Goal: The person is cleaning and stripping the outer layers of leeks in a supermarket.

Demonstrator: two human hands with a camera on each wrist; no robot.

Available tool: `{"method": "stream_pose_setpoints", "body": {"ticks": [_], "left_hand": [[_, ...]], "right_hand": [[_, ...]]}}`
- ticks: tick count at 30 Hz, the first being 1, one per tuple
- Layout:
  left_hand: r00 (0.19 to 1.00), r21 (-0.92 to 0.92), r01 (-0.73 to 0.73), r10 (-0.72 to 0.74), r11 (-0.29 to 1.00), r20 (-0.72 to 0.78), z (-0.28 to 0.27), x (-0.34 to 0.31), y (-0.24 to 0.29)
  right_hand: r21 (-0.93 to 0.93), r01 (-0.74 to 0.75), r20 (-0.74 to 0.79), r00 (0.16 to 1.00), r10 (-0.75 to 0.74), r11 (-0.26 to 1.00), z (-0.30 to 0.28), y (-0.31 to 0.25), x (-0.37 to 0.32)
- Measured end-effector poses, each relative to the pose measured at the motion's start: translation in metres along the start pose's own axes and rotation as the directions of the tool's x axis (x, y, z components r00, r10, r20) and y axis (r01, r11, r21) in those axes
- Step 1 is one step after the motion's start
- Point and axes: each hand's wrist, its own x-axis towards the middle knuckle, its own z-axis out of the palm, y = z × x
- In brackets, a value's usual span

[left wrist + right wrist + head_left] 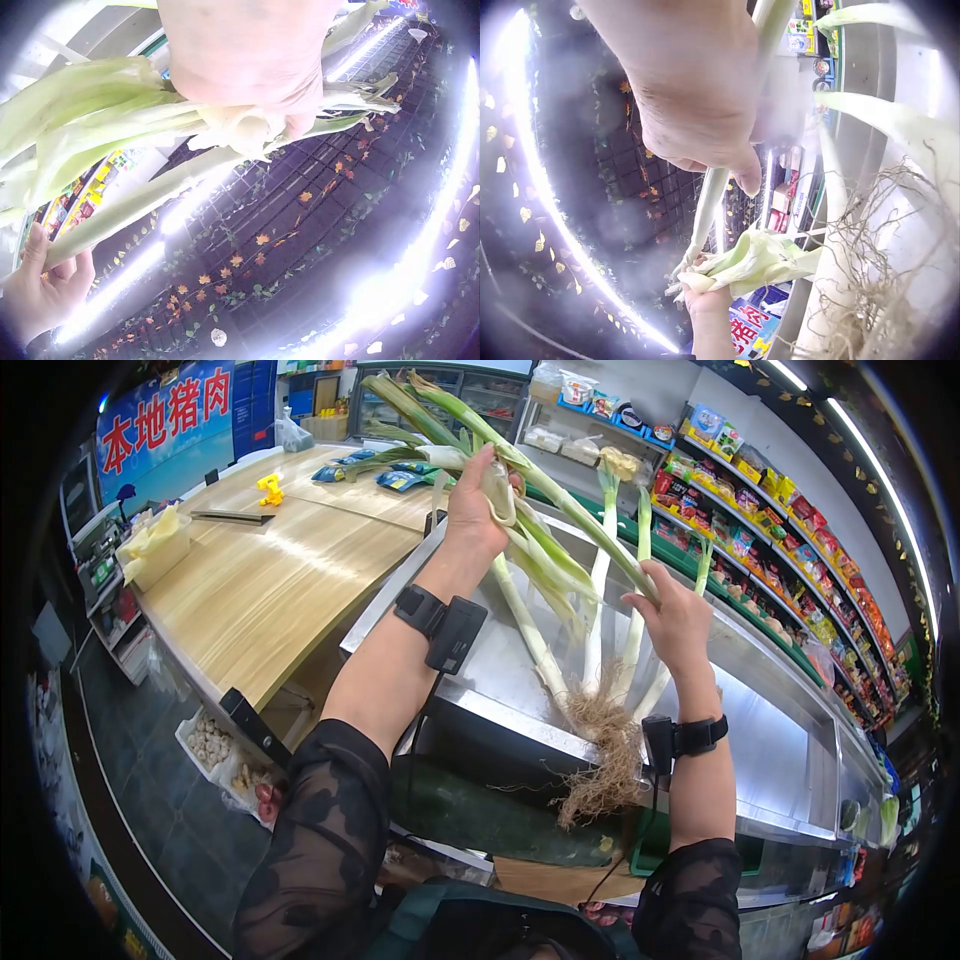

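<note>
Both hands are raised over a steel counter (490, 700) in the head view. My left hand (478, 510) grips a bunch of limp, peeled-back green onion leaves (545, 555) together with the upper part of a long green onion (570, 510). Farther down the same stalk, my right hand (675, 618) has its fingers curled round it. The left wrist view shows the leaves (90, 120) drooping from the left fist and the stalk (142, 206) running between the hands. Several more green onions (528, 625) lie below, their shaggy roots (605, 750) hanging over the counter's front edge.
A wooden table (260, 580) stands to the left, bearing a yellow object (269, 489), a knife-like flat tool (232, 516) and blue packets (400, 479). Shelves of packaged goods (780, 510) line the right. A crate of garlic (208, 743) sits below the table.
</note>
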Motion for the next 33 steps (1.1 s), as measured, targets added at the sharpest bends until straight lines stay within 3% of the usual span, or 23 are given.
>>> {"method": "stream_pose_setpoints", "body": {"ticks": [9, 11, 21, 33], "left_hand": [[0.996, -0.025, 0.090, -0.090, 0.996, -0.020, -0.008, 0.007, 0.004], [0.991, -0.062, 0.128, -0.125, 0.990, 0.044, -0.007, 0.006, 0.004], [0.997, -0.027, 0.069, -0.068, 0.997, 0.042, 0.001, -0.004, 0.004], [0.943, -0.005, 0.310, -0.307, 0.951, 0.127, -0.014, 0.007, 0.006]], "right_hand": [[-0.006, 0.067, -0.114, 0.991, -0.067, 0.998, 0.002, 0.009, 0.000], [0.002, 0.063, -0.117, 0.991, -0.062, 0.998, 0.002, 0.010, 0.000], [0.076, 0.063, -0.165, 0.985, -0.050, 0.995, 0.012, 0.023, -0.001], [0.034, 0.069, -0.209, 0.976, -0.061, 0.997, 0.006, 0.033, -0.001]]}}
